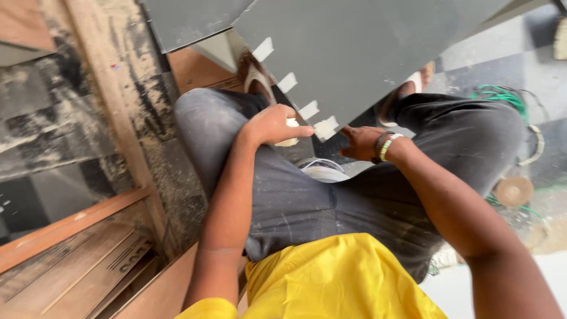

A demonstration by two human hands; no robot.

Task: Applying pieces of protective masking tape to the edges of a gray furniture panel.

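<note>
A large grey board (366,47) tilts across my knees, with several strips of pale masking tape (308,110) stuck along its lower edge. My left hand (273,125) pinches a roll or piece of the pale tape at the board's edge, beside the lowest strip (326,127). My right hand (360,143), with beaded bands on its wrist, reaches under the board's corner and touches its underside. Its fingers are mostly hidden by the board. I am crouched, in dark grey trousers and a yellow shirt.
Wooden planks and dusty boards (88,236) lie at the left. A second grey panel (189,20) sits at the top. Green cord (502,94) and a round tape roll (512,190) lie on the floor at the right. Sandalled feet (255,77) rest under the board.
</note>
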